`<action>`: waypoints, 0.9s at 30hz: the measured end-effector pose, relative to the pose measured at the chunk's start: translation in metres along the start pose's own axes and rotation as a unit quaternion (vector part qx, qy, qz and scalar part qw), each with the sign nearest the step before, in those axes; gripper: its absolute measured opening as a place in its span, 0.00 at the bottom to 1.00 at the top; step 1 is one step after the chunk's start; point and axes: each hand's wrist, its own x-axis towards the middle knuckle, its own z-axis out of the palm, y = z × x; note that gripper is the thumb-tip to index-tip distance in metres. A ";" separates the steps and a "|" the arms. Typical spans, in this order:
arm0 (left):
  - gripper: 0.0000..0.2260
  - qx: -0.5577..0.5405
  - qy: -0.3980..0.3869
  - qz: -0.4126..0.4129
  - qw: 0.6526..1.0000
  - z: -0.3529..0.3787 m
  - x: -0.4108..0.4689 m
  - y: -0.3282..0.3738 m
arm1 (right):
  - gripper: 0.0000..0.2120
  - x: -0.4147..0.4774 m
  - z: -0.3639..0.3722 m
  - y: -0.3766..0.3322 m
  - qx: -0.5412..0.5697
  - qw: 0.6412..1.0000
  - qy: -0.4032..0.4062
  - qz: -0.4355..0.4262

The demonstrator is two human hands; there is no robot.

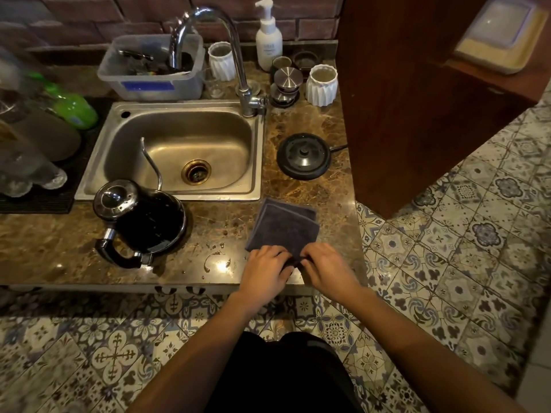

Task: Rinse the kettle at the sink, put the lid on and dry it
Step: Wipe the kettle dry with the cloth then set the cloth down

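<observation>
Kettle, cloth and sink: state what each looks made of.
Kettle: apparently metal with glossy black coating; it mirrors highlights, with chrome-like lid and collars.
Cloth: dark grey fabric, probably terry or microfibre; matte, fuzzy, folded.
Sink: likely stainless steel, brushed; soft silvery sheen.

I have both bare forearms reaching forward and slightly inward from the bottom of the view, so they converge toward the middle. My left hand (266, 269) sits palm down with the knuckles up and the fingers curled under, pinching at something beneath the fingertips. My right hand (326, 268) is just beside it, also palm down, fingers bent and drawn toward the left hand so the two sets of fingertips nearly meet. Both wrists are fairly straight and level, in line with the forearms. Neither hand is spread flat; both are closed in a gathering, pinching pose.
</observation>
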 end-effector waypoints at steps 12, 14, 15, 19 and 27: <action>0.10 -0.122 0.135 -0.028 0.983 -0.061 0.019 -0.003 | 0.07 0.049 -0.050 -0.030 0.091 0.993 0.076 -0.008; 0.10 -0.135 0.137 -0.030 0.981 -0.074 0.022 -0.007 | 0.06 0.055 -0.056 -0.038 0.109 0.989 0.099 -0.011; 0.10 -0.144 0.135 -0.030 0.980 -0.081 0.024 -0.009 | 0.05 0.059 -0.059 -0.043 0.118 0.988 0.104 -0.013; 0.09 -0.197 0.120 -0.037 0.972 -0.106 0.027 -0.019 | 0.04 0.067 -0.071 -0.057 0.140 0.984 0.111 -0.014; 0.07 -0.236 0.117 -0.011 0.965 -0.144 0.018 -0.041 | 0.04 0.073 -0.082 -0.101 0.178 0.975 0.130 0.001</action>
